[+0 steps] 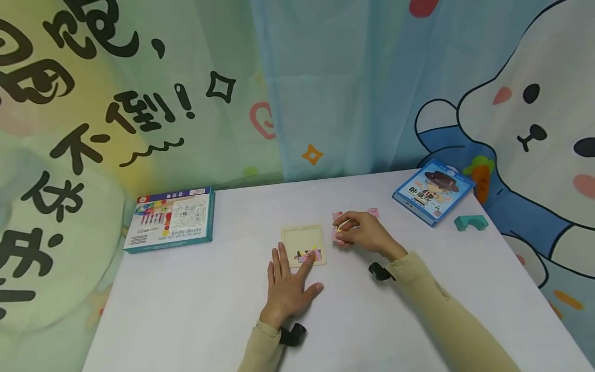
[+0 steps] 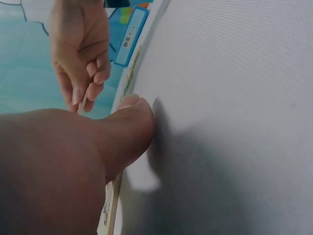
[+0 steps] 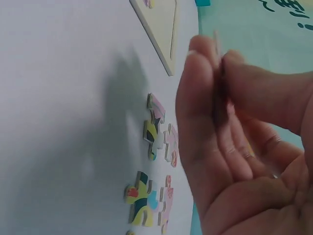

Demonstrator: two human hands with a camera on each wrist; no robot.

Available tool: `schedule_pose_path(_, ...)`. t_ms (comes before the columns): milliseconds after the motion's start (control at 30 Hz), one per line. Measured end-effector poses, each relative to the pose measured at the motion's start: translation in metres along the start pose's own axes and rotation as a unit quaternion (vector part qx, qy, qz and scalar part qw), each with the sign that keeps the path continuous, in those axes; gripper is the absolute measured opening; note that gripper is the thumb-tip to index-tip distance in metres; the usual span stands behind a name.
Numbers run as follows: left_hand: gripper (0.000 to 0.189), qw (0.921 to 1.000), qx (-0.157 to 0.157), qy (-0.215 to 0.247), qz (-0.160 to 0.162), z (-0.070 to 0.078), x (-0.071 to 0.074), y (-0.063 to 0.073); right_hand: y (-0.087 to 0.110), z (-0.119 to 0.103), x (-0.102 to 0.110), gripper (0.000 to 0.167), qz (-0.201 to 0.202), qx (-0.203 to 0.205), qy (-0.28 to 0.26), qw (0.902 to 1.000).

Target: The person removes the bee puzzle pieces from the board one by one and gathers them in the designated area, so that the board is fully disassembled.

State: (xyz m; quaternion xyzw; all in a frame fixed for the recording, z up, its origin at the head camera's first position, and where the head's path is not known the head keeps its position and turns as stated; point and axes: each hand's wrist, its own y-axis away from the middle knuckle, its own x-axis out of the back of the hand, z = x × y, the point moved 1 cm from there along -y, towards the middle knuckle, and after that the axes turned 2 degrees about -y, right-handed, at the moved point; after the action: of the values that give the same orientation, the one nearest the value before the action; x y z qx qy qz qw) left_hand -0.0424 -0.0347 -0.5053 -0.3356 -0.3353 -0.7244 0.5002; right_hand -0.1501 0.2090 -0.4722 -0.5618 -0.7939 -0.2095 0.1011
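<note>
My left hand (image 1: 288, 292) rests beside and over the lower edge of a square wooden puzzle tray (image 1: 302, 235), fingers straight, index fingertip at the joined pink and yellow pieces (image 1: 303, 256) in its lower part. To the right of the tray, my right hand (image 1: 367, 235) pinches a thin puzzle piece (image 3: 217, 43) between thumb and fingers, seen edge-on in the right wrist view. Its picture side is hidden. Loose puzzle pieces (image 3: 140, 201), pink, yellow and black, lie on the table below that hand. One pink piece (image 1: 374, 212) shows just behind it.
A flat box with a teal edge (image 1: 172, 219) lies at the back left of the white table (image 1: 195, 310). At the back right are a blue box (image 1: 433, 191) and a teal arch-shaped block (image 1: 471, 222). A printed curtain (image 1: 321, 93) hangs behind.
</note>
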Motion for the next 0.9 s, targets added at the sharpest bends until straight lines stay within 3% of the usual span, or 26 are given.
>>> schedule_pose_path(400,0.073,0.9996,0.012,-0.024,-0.002,-0.003,0.002,0.003,0.016,0.014,0.007,0.047,-0.031,0.013,0.083,0.9960)
schedule_pose_path(600,0.074,0.9998,-0.007,-0.007,0.015,-0.006,-0.001,0.001,0.020,0.020,0.010,0.048,-0.054,0.012,0.073,0.9958)
schedule_pose_path(767,0.075,0.9998,0.000,-0.014,0.016,-0.009,-0.007,-0.004,0.023,0.019,0.010,0.046,-0.090,0.015,0.041,0.9950)
schedule_pose_path(900,0.075,0.9998,0.005,-0.017,0.005,-0.009,-0.012,-0.005,0.028,0.022,0.010,0.044,-0.107,0.008,0.057,0.9925)
